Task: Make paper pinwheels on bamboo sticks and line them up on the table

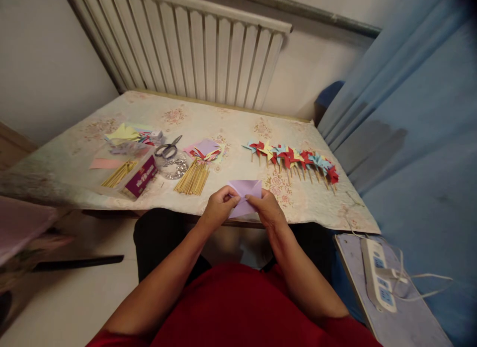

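Purple paper point(245, 189) held at near edge of desk point(231, 123), directly betw. both hands. L hand point(220, 204) pinched on its left side, R hand point(270, 208) on its right; thumbs close tog. nr middle of sheet. Bundle of sticks point(192, 179) lies left & a bit beyond paper, nearer L hand, long axis running away from person. Pinwheels point(288, 157) in row, far side of R hand, well apart.

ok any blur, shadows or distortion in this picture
In the head view: purple paper fairly clear; lower left, the pink surface looks blurred; right, dark patches, likely shadow, on the blue curtain, upper corner darkened; back, radiator slants, perhaps wide-angle distortion.
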Demonstrator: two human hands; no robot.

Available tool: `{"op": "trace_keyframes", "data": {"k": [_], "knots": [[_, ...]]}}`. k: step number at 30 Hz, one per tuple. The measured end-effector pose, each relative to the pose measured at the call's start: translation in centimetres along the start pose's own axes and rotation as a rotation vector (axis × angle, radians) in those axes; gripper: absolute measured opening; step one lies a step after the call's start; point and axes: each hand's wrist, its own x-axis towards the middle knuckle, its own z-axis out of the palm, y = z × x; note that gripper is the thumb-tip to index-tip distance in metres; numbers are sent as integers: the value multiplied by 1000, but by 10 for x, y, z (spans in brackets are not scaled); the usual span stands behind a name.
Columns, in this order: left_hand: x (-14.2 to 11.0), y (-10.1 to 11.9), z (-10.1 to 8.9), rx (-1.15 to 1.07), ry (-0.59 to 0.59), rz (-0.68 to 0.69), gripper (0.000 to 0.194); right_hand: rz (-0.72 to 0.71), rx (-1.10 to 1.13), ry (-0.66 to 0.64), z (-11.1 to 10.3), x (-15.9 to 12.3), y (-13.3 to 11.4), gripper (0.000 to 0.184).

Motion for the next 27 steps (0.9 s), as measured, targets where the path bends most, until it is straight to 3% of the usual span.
{"op": "trace_keyframes", "data": {"k": [8, 27], "knots": [[3, -4, 6, 22, 44, -20, 15, 62, 92, -11, 5, -3, -6, 32], [2, -9, 9, 97, 152, -8, 14, 51, 138, -110, 5, -5, -4, 33]]}}
